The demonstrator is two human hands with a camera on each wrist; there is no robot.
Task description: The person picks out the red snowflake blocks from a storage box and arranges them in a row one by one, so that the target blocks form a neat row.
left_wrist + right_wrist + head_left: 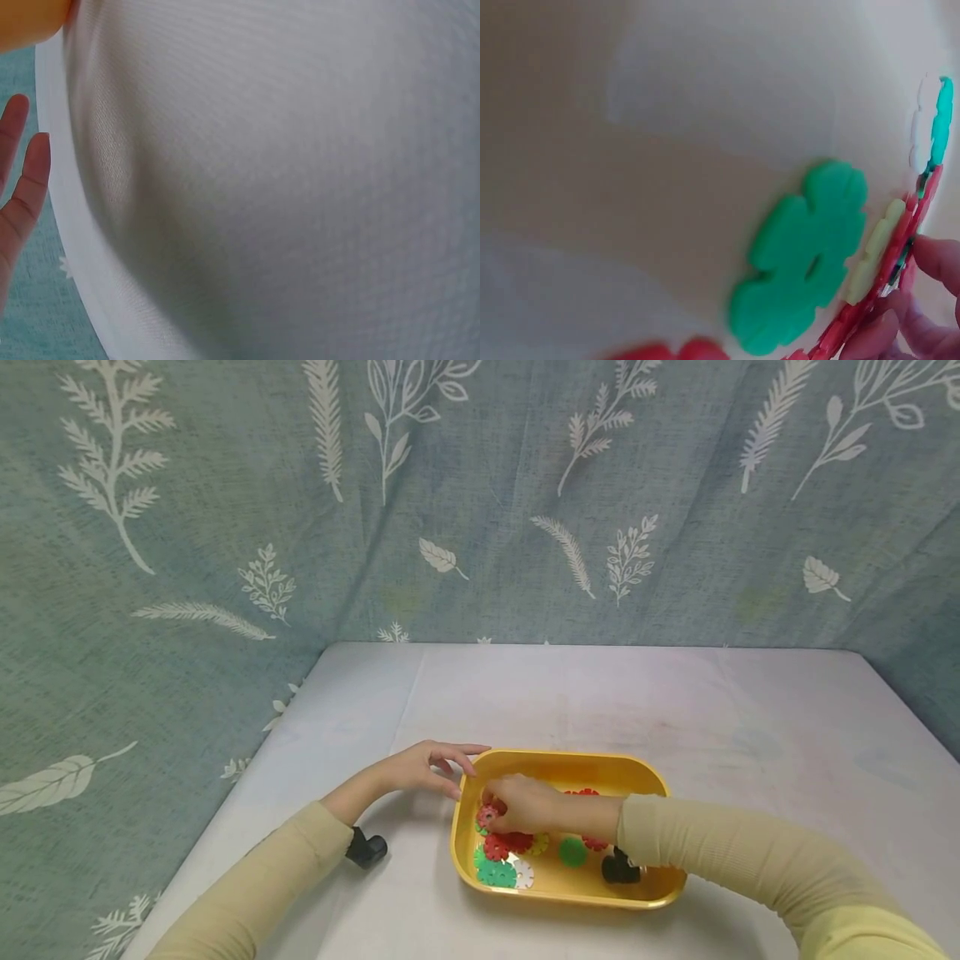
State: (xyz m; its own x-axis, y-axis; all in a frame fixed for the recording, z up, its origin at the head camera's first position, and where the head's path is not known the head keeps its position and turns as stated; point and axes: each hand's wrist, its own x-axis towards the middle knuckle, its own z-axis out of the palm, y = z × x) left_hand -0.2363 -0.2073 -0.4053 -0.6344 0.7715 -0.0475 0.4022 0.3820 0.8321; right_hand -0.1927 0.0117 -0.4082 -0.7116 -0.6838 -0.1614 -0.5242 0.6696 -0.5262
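A yellow plastic tray [570, 893] holds several flat, notched, flower-shaped plastic discs. Inside its left end, my right hand [525, 803] reaches down and pinches a red notched disc [486, 816] between thumb and fingers. More red discs [497, 847] lie just below that hand, overlapping a yellow one. In the right wrist view the fingertips [936, 259] are at the edge of the red pieces, and a green disc [802, 255] lies flat nearby. My left hand [420, 768] is at the tray's left rim, fingers loosely extended with tips at the edge.
Green discs [497, 872] and a white disc [523, 874] lie in the tray's near left corner. A single green disc [573, 852] sits mid-tray, with red discs [595, 843] near the right forearm. Under the tray is a white-covered table [750, 735]; a patterned blue-green cloth [487, 527] hangs behind.
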